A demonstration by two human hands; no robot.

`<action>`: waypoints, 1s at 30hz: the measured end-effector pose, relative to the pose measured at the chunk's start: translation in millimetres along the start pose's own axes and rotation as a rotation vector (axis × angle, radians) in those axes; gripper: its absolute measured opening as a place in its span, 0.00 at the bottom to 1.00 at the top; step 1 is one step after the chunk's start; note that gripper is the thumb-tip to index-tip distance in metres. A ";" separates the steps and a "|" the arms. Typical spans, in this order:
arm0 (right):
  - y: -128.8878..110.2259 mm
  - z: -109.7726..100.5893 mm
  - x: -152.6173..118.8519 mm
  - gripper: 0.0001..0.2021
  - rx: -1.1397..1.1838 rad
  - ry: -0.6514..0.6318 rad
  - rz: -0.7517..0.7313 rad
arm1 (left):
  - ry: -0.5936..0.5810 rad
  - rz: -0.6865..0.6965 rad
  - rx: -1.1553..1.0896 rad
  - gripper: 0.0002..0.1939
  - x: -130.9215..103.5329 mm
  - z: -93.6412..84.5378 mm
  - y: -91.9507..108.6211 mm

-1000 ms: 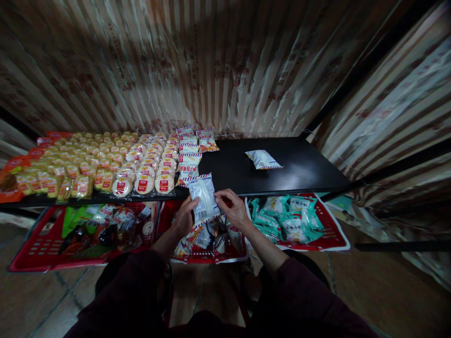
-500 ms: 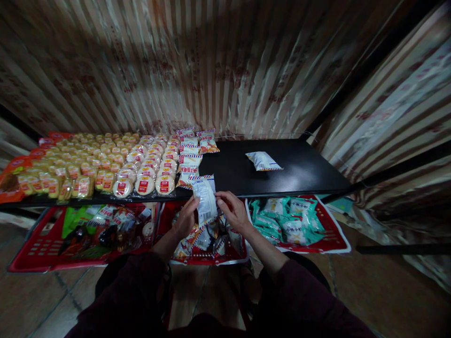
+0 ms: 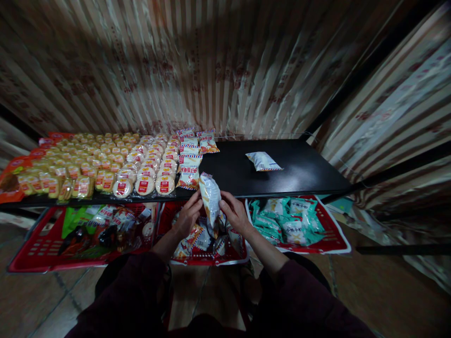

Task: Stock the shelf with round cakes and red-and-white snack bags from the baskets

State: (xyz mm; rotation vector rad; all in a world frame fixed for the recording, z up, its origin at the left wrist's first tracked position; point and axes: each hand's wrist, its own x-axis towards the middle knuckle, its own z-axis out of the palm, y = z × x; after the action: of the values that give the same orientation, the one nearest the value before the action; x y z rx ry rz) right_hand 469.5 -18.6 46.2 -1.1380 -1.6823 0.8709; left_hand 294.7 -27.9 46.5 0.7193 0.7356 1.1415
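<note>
Between my two hands is a white and orange snack bag (image 3: 210, 199), turned partly on its edge above the middle basket. My left hand (image 3: 189, 215) closes on its left side, and my right hand (image 3: 232, 210) pinches its right edge. Just beyond, a column of similar snack bags (image 3: 190, 170) lies on the black shelf (image 3: 232, 173), with one more bag (image 3: 207, 141) beside its far end. Another bag (image 3: 263, 161) lies alone, pale side up, farther right on the shelf.
Packaged round white crackers (image 3: 144, 184) and small yellow cakes (image 3: 83, 186) fill the shelf's left part. Below its front edge sit a left red basket (image 3: 38, 253), a middle red basket (image 3: 230, 259) of snack bags, and a right red basket (image 3: 338, 241) holding teal packets (image 3: 294, 232).
The bag in my hands has turned from showing its printed back to standing partly on edge. It has shifted slightly right, uncovering the nearest bag of the column.
</note>
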 end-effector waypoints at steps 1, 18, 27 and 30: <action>0.6 0.0 -0.1 0.20 0.014 -0.008 0.007 | -0.001 -0.003 0.015 0.27 -0.6 0.2 0.6; -5.1 0.5 -1.0 0.26 0.143 -0.076 0.039 | 0.074 0.187 0.313 0.31 2.1 -0.7 3.1; 0.9 0.9 -3.2 0.28 0.209 -0.123 0.058 | 0.076 0.269 0.502 0.30 -0.4 -4.7 1.2; 3.9 2.0 -4.0 0.28 0.245 -0.133 0.087 | 0.068 0.309 0.564 0.30 -1.5 -5.1 2.1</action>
State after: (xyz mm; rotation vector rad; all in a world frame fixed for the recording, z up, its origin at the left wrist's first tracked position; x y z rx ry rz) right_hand 469.5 -21.2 40.8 -1.0101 -1.5886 1.1956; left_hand 289.1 -28.1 45.5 1.3067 1.0464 1.2502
